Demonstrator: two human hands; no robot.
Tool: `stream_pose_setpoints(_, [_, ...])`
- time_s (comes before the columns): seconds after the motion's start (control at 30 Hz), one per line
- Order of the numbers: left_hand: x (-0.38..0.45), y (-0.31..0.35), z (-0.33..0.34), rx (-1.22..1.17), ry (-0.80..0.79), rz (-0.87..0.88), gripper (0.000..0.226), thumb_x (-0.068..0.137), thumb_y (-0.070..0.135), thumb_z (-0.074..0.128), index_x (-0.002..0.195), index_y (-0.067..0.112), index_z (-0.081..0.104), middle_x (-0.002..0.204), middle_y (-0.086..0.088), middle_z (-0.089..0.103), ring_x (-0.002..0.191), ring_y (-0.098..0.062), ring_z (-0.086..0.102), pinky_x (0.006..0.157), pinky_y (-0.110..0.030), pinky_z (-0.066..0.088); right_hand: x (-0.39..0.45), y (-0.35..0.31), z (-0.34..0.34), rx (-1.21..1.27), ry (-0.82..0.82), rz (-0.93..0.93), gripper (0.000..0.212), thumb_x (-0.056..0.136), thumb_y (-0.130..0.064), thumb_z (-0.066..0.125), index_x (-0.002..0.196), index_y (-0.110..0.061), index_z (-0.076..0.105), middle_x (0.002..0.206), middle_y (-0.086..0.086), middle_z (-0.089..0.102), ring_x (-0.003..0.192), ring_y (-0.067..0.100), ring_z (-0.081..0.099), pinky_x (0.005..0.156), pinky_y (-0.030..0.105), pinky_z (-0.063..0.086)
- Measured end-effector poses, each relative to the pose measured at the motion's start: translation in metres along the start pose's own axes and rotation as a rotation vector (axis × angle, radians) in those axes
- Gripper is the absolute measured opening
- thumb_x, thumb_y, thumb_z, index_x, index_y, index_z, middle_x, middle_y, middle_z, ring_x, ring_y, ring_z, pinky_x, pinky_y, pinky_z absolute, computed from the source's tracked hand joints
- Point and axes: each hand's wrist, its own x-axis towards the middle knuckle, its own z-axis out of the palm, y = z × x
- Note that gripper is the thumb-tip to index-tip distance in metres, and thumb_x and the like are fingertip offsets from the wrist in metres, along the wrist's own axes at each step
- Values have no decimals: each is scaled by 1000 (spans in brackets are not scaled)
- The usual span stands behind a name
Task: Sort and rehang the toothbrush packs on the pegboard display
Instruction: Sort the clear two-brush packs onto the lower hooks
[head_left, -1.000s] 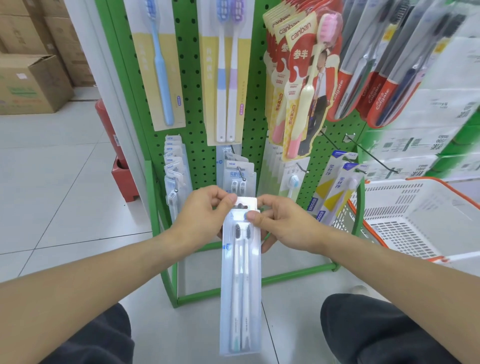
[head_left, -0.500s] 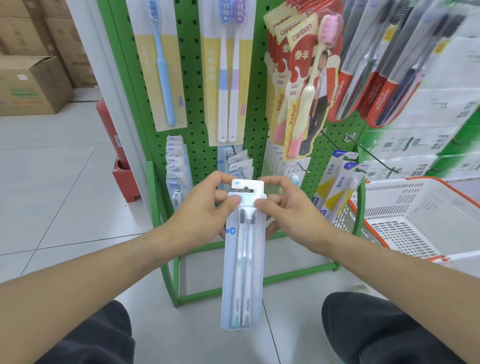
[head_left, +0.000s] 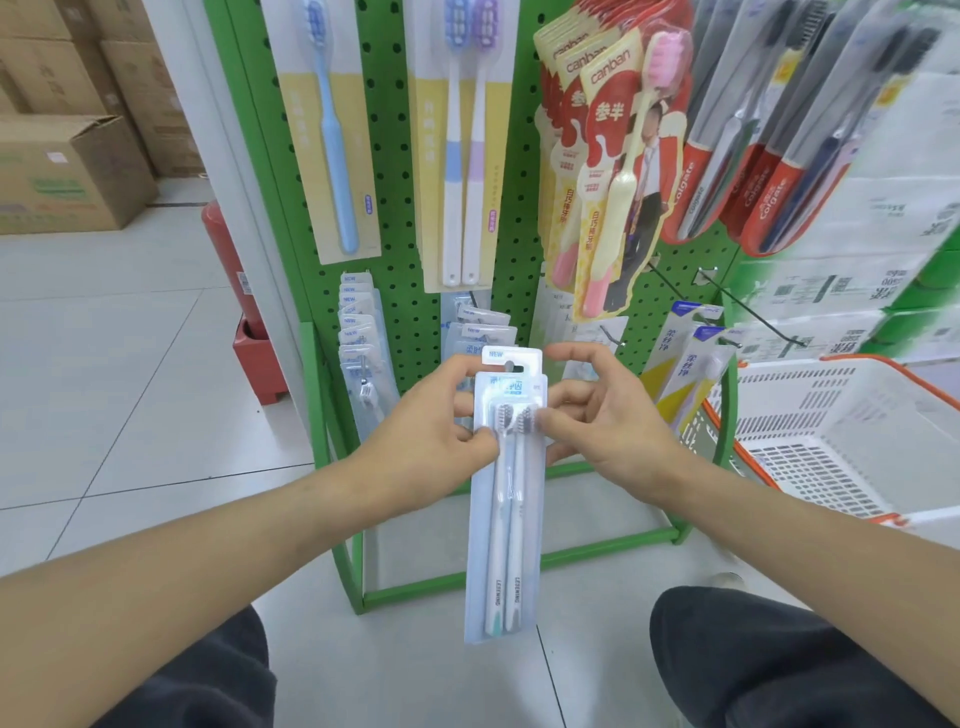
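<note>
A clear twin toothbrush pack with a white hang tab hangs upright in front of the green pegboard. My left hand pinches the pack's upper left edge. My right hand pinches its upper right edge, thumb near the brush heads. The tab sits just before a peg row of matching packs low on the board. More of the same packs hang at lower left.
Yellow-card packs, red canban packs and Colgate packs hang above. Blue-yellow packs hang at lower right by bare hooks. A white basket stands right. Cardboard boxes sit far left.
Both hands have lifted the pack upward and toward the lower peg row; the tab now stands level with the hanging packs.
</note>
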Motion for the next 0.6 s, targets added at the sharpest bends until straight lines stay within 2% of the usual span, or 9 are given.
stream_pose_setpoints(0.1, [3,-3,-1,-69,5,-50,50,90,-7,56,126,28,51,108,-1,76,86,-48,71,80,-65,56,-1,-2,0,-144,-23,-62,68,84,12,71,136,-23,43,101,16,65,75,20,64,63,39,59])
stream_pose_setpoints(0.2, [5,-3,-3,-149,-5,-92,52,90,-13,56,129,21,50,106,-5,77,84,-38,75,79,-55,61,-4,-4,2,-302,-35,-212,83,78,4,77,141,-37,42,122,1,51,102,15,61,69,33,57])
stream_pose_setpoints(0.27, [5,-2,-1,-183,-15,-104,52,90,-15,55,130,18,50,103,-6,78,83,-36,76,77,-49,63,-3,-1,4,-459,-44,-316,70,76,-8,86,132,-36,56,131,-2,42,122,11,50,84,29,55])
stream_pose_setpoints(0.3, [5,-1,0,-180,-17,-103,52,90,-15,55,130,18,50,102,-6,78,84,-37,75,78,-50,62,-2,0,4,-522,-35,-358,59,74,-15,90,125,-33,65,133,-1,41,125,11,47,91,26,51])
stream_pose_setpoints(0.37, [5,0,0,-152,-22,-88,53,91,-13,55,131,21,50,101,-6,77,87,-42,73,81,-54,61,3,4,2,-586,-4,-430,44,70,-29,94,110,-26,76,131,3,43,118,15,49,95,25,45])
stream_pose_setpoints(0.47, [4,4,-3,-192,-55,-60,52,94,-13,54,134,20,49,103,-8,77,84,-36,75,73,-44,64,9,5,-3,-584,48,-491,46,63,-40,95,104,-26,81,126,5,47,106,23,50,90,26,44])
stream_pose_setpoints(0.6, [4,9,-7,-247,-70,-63,49,95,-10,56,134,18,50,106,-12,76,90,-34,75,76,-46,63,10,-1,-4,-444,32,-403,43,61,-42,91,102,-32,79,136,-2,48,116,18,52,86,28,52])
